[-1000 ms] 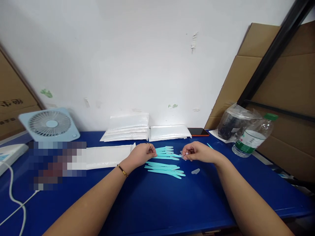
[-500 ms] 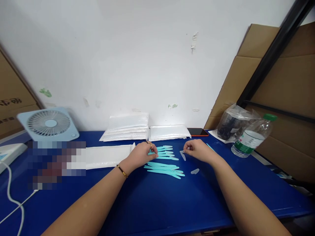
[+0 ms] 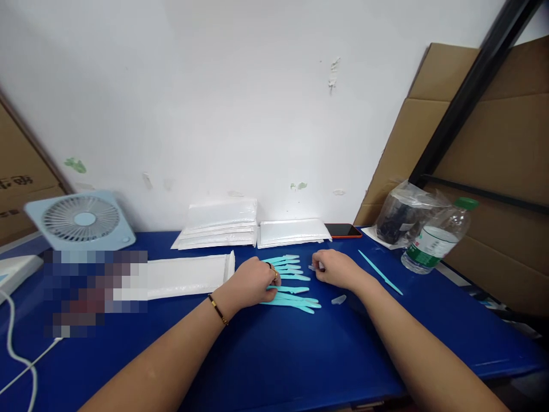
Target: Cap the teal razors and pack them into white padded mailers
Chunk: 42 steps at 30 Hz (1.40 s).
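Note:
Several turquoise eyebrow razors lie side by side on the blue table, an upper group [image 3: 295,268] and a lower group [image 3: 300,301]. My left hand [image 3: 255,280] is closed, its fingertips pinching the handle end of one eyebrow razor [image 3: 295,290] between the groups. My right hand [image 3: 337,268] is closed just right of the blade ends. Its fingertips pinch small clear plastic blade caps [image 3: 312,267], mostly hidden by the fingers. Another clear cap [image 3: 338,299] rests on the table below that hand. A single turquoise razor [image 3: 380,272] lies slanted beyond my right wrist.
White padded mailers [image 3: 218,226] are stacked by the wall, with a second stack [image 3: 294,230] and a phone [image 3: 343,230] alongside. Another mailer [image 3: 186,276] lies left. A fan [image 3: 83,220] stands far left; a bagged dark item [image 3: 397,220] and a water bottle [image 3: 435,243] stand right.
My left hand has come nearer to me, from the upper razors to the top of the lower group. My right hand has shifted slightly left, and its caps are now more hidden.

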### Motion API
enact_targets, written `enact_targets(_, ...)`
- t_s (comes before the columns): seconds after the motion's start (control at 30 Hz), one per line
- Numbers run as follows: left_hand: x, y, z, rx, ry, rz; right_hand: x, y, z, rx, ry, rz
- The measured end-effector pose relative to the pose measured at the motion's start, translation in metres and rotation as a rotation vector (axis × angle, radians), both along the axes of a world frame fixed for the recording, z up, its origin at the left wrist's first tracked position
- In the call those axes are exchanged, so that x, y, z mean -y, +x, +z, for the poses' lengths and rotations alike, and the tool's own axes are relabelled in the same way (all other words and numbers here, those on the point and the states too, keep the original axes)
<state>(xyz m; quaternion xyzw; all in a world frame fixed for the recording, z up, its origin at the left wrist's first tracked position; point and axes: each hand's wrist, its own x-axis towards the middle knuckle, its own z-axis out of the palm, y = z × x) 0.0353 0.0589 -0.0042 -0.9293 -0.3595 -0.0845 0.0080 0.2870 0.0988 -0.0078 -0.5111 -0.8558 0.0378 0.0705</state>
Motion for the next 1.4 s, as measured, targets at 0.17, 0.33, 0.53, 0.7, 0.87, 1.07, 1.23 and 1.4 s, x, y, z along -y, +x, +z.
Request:
enact_targets(0.17, -0.003, 0.000, -0.002, -0.026, 0.076, 0.064, 0.004, 0.011, 0.010, -0.288, -0.196, 0.153)
enact_targets(0.33, -0.009, -0.008, -0.002, 0.148, -0.032, 0.108, 0.009, 0.011, 0.017, -0.388, -0.239, 0.202)
enact_targets(0.53, -0.009, -0.010, 0.001, 0.184, -0.040, 0.117, 0.011, 0.005, 0.016, -0.398, -0.236, 0.203)
enact_targets(0.7, -0.008, -0.008, 0.000, 0.194, -0.053, 0.100, 0.014, -0.004, 0.015, -0.390, -0.205, 0.229)
enact_targets(0.87, -0.009, -0.005, -0.002, 0.196, -0.002, 0.099, 0.015, -0.012, 0.015, -0.376, -0.132, 0.270)
enact_targets(1.07, -0.014, -0.001, -0.006, 0.251, -0.013, 0.124, 0.012, -0.018, 0.013, -0.375, -0.067, 0.249)
enact_targets(1.23, -0.013, -0.002, -0.007, 0.301, -0.003, 0.162, 0.010, 0.007, 0.023, -0.345, -0.172, 0.162)
enact_targets(1.4, -0.008, -0.004, -0.006, 0.239, -0.231, 0.010, 0.011, 0.038, 0.027, -0.148, -0.601, 0.184)
